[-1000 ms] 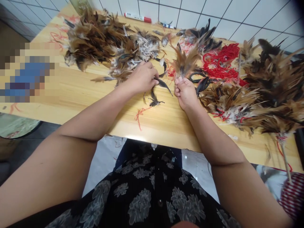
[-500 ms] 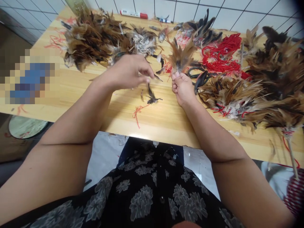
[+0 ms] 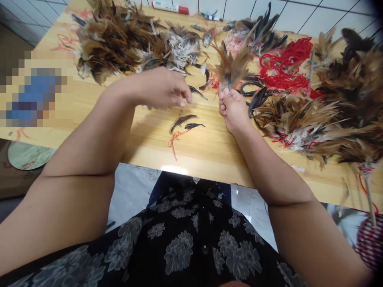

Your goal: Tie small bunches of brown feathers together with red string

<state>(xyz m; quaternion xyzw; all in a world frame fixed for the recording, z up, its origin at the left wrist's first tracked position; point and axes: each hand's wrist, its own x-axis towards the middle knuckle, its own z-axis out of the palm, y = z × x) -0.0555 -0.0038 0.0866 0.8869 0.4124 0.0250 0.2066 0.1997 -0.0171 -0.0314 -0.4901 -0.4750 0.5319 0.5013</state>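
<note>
My right hand is closed in a fist on the quills of a small bunch of brown feathers, which fans up and away from me. My left hand hovers just above the wooden table, fingers pressed together, with a thin dark feather sticking out past the fingertips. Two loose dark feathers lie on the table below that hand, beside a scrap of red thread.
A big heap of brown feathers lies at the back left. Tied feather bundles fill the right side, with a pile of red cord behind them. A red-capped marker rests at the far edge. A pixelated patch covers the table's left end.
My left hand has lifted off the feather heap and drawn back toward me. The dark feathers under it now lie spread on the table. My right hand has kept its bunch in place.
</note>
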